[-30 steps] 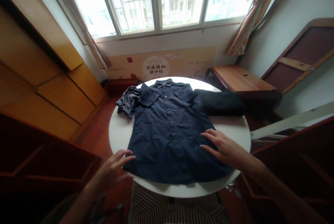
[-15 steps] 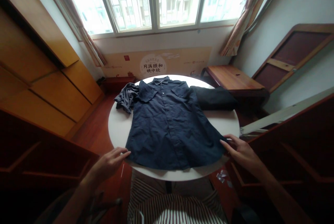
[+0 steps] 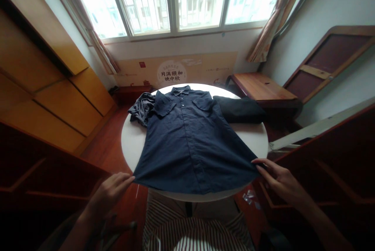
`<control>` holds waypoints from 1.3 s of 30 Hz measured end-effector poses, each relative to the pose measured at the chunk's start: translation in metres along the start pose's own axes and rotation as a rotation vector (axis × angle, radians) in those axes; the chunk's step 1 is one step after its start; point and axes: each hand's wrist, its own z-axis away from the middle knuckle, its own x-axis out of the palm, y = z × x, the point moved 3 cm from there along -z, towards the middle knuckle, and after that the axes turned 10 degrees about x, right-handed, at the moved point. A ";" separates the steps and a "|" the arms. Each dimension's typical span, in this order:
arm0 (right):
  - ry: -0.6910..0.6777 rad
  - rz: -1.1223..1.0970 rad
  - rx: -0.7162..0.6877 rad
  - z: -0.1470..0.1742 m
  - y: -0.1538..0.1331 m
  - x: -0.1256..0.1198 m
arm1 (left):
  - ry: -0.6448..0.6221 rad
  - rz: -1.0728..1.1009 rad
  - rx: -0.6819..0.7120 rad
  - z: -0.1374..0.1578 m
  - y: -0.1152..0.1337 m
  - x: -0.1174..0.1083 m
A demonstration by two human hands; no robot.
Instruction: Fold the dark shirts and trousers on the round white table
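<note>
A dark navy button-up shirt (image 3: pixel 187 137) lies front side up on a round white table (image 3: pixel 131 145), its collar toward the window and its hem toward me. My left hand (image 3: pixel 113 188) pinches the hem's left corner just past the table edge. At the opposite corner, my right hand (image 3: pixel 277 175) grips the hem between thumb and fingers. The cloth is stretched fairly smooth between both hands. The sleeves lie folded inward over the upper front.
A crumpled grey garment (image 3: pixel 142 108) sits at the table's left, and a folded black cloth (image 3: pixel 241 110) at its right. Behind stands a low wooden table (image 3: pixel 260 87). Dark wooden panels (image 3: pixel 328 165) flank both sides. Clear plastic scraps (image 3: pixel 250 198) lie on the floor.
Both hands have moved outward and slightly toward me, with the hem corners in them. The shirt's lower part is now wider and tauter, with fewer wrinkles.
</note>
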 end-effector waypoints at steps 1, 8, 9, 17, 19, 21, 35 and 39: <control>-0.029 0.023 -0.014 0.000 0.001 0.001 | 0.001 -0.015 0.002 0.002 0.000 0.001; -0.228 0.056 0.000 0.007 -0.007 0.005 | 0.042 -0.021 -0.108 0.016 -0.001 -0.002; -0.262 0.067 0.002 0.010 -0.009 0.005 | 0.046 -0.024 -0.115 0.017 -0.001 -0.003; -0.126 0.387 -0.472 0.017 -0.003 0.009 | -0.062 -0.155 -0.107 -0.006 0.014 0.005; -0.009 0.518 -0.618 0.015 0.001 0.012 | -0.084 -0.149 -0.010 -0.014 0.019 0.008; 0.060 0.625 -0.745 0.013 0.006 0.015 | -0.070 -0.124 0.062 -0.019 0.023 0.009; 0.020 0.570 -0.762 0.016 0.031 0.006 | -0.003 -0.136 0.053 -0.012 0.031 0.012; 0.020 0.529 -0.762 0.022 0.014 0.008 | -0.030 -0.134 0.058 -0.013 0.031 0.010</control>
